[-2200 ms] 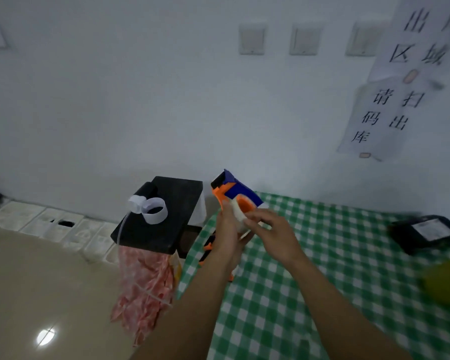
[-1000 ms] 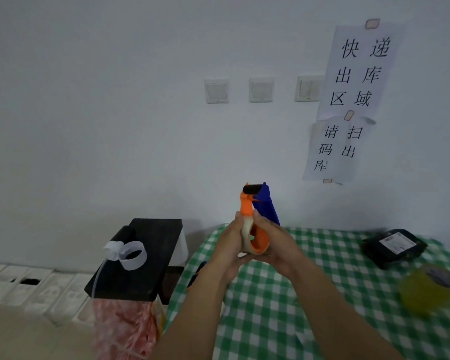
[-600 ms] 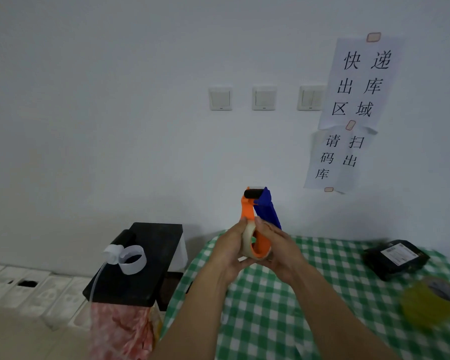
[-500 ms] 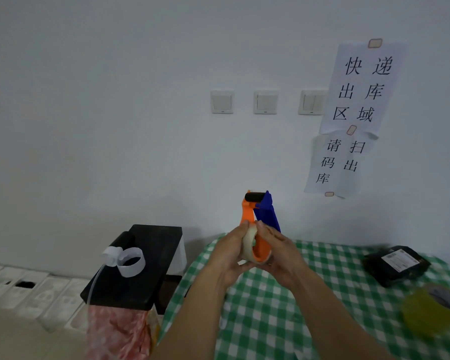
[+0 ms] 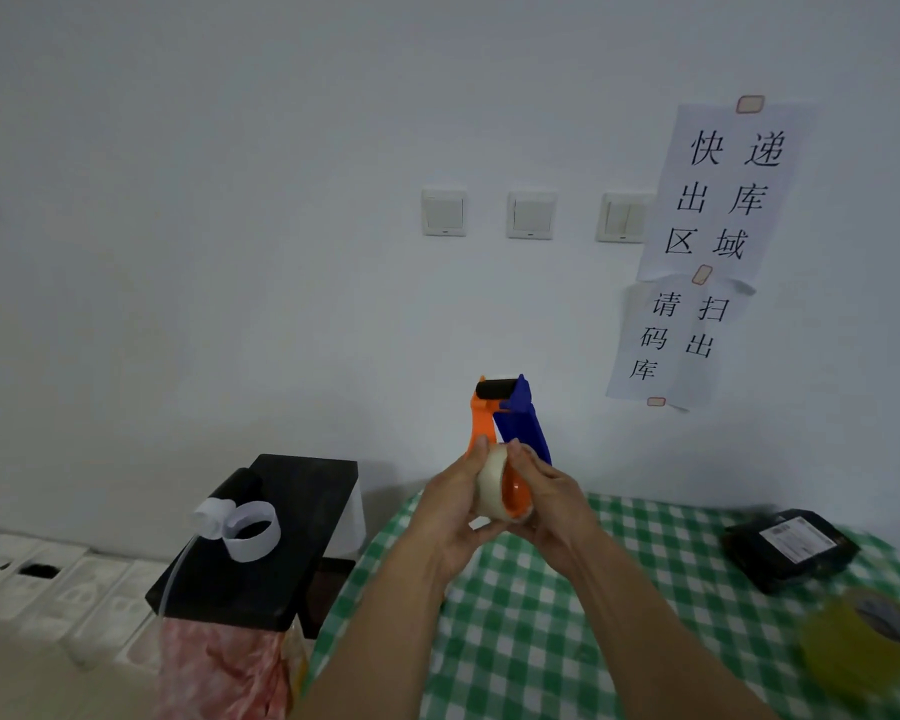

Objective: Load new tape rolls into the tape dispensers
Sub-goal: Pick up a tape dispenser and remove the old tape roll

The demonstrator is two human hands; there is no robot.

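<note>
Tape roll (image 5: 489, 485), probably light and slick, sits on our stiff dispenser (image 5: 515, 418), left hand (image 5: 450, 506) and right hand (image 5: 552, 498) both clasping its rim.

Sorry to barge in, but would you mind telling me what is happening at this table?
A person is loading a tape dispenser, orange and blue, held upright above the green checked table. The left hand and right hand both wrap round a clear tape roll, which appears to sit on the dispenser's orange hub. A yellowish roll and a black parcel lie on the table to the right.
</note>
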